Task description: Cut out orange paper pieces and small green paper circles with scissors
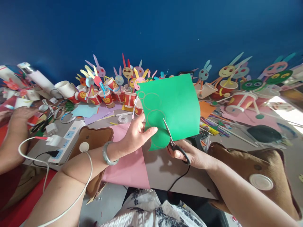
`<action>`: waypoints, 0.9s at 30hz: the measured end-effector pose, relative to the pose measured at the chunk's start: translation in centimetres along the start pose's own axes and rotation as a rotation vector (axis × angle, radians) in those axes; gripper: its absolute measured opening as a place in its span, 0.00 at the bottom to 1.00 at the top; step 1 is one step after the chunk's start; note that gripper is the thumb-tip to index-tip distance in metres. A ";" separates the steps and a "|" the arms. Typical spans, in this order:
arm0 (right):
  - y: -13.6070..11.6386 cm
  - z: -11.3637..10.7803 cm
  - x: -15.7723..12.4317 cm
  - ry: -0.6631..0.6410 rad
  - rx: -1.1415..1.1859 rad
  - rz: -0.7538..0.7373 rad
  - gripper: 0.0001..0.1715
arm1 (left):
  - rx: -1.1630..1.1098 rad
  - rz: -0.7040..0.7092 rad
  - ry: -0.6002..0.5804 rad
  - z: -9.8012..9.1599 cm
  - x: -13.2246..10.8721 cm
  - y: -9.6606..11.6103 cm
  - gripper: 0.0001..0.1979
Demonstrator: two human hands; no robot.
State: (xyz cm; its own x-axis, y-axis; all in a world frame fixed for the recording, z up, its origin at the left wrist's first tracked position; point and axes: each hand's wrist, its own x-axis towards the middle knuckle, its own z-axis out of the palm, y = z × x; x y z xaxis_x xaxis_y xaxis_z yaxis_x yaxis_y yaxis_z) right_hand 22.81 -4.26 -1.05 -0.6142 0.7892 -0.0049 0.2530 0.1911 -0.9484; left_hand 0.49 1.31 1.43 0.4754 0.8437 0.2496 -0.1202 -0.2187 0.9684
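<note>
A green sheet of paper [180, 104] with several circles drawn along its left side is held up above the table. My left hand [136, 132] grips its lower left edge, thumb on the front and fingers behind. In my right hand [187, 153] are black-handled scissors [168, 130], their blades at the sheet's lower part beside a drawn circle. A cut runs up from the bottom edge there. Below the left hand lies a pink sheet [127, 167] on the table.
Paper cups with rabbit figures [107, 96] line the back by the blue wall. A power strip [67, 140] and brown cushions [255, 170] flank the work spot. Pens [220, 127] lie at right. A white cable crosses my left forearm. Another person's arm [16, 135] is at far left.
</note>
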 end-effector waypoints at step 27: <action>0.5 2.0 -0.3 0.101 0.248 0.003 0.35 | -0.032 -0.082 0.093 1.2 -0.9 -0.8 0.18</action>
State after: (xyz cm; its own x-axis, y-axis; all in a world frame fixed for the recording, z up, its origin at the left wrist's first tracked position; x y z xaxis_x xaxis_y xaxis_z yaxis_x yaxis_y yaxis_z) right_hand 21.63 -5.51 -2.15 -0.5330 0.8461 0.0125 0.0559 0.0499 -0.9972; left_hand 1.17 0.15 0.42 0.4019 0.9003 0.1673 -0.1129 -0.1326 0.9847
